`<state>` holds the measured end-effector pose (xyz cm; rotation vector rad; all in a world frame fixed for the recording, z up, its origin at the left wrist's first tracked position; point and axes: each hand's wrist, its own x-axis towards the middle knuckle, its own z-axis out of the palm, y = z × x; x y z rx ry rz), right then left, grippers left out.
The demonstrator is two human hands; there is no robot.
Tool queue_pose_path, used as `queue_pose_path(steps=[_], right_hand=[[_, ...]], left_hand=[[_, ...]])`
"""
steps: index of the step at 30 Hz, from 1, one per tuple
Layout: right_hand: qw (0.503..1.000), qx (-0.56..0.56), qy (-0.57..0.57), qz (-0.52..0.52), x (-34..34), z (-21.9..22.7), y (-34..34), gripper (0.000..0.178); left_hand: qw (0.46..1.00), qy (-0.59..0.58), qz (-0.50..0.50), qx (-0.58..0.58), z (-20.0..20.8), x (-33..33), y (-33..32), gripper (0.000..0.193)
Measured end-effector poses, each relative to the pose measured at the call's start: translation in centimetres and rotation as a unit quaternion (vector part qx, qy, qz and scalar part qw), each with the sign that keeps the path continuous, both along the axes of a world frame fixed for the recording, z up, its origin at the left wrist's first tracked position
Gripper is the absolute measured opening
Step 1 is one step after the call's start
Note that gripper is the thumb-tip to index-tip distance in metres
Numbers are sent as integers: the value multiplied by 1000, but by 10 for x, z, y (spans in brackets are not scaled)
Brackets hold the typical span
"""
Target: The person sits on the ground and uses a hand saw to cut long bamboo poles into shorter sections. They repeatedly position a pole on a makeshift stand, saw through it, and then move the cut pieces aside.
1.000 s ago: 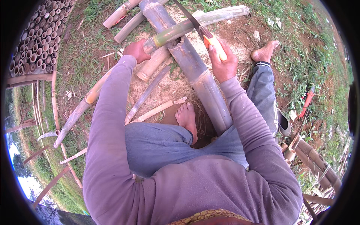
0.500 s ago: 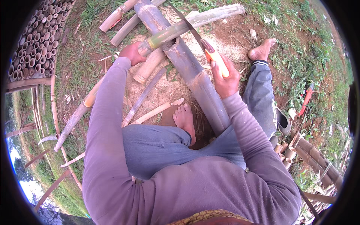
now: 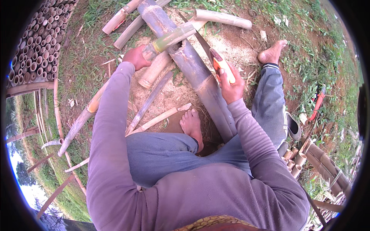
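My left hand [image 3: 135, 57] is closed round the near end of a short green-tan bamboo piece [image 3: 175, 37]. That piece lies across a thick grey bamboo pole [image 3: 198, 73] with a broken, notched top. In my right hand [image 3: 232, 86] is a handsaw [image 3: 222, 66] with an orange and pale handle, its dark blade pointing up and left, just beyond the right end of the held piece. A separate bamboo length [image 3: 223, 19] rests on the ground beyond the blade.
Loose bamboo sticks [image 3: 154, 119] lie on sawdust near my bare foot [image 3: 191, 125]. Stacked round bamboo cut ends [image 3: 38, 50] fill the far left. At right are a red-handled tool [image 3: 318, 104], a dark shoe [image 3: 293, 127] and several short bamboo pieces [image 3: 296, 159].
The bamboo has parted at the saw: its right-hand length has dropped to the ground, while my left hand keeps the shorter piece. My right hand and the saw have shifted slightly nearer.
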<state>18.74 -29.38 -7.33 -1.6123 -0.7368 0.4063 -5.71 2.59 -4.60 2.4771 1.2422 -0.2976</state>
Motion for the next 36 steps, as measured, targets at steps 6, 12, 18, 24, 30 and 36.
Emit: queue_pose_path(steps=[6, 12, 18, 24, 30, 36], right_hand=[[954, -133, -265, 50, 14, -23, -77, 53], [918, -177, -340, 104, 17, 24, -47, 75], [978, -59, -41, 194, 17, 71, 25, 69], [943, -111, 250, 191, -39, 76, -39, 49], [958, -24, 136, 250, -61, 120, -75, 57], [956, 32, 144, 255, -11, 114, -62, 59]], left_hand=[[999, -34, -2, -11, 2, -1, -3, 66], [1000, 16, -4, -15, 53, -10, -66, 71], [990, -97, -44, 97, 91, -54, -184, 63], [753, -333, 325, 465, 96, -191, -278, 90], [266, -738, 620, -19, 35, -308, -290, 95], [166, -803, 572, 7, 27, -255, -260, 75]])
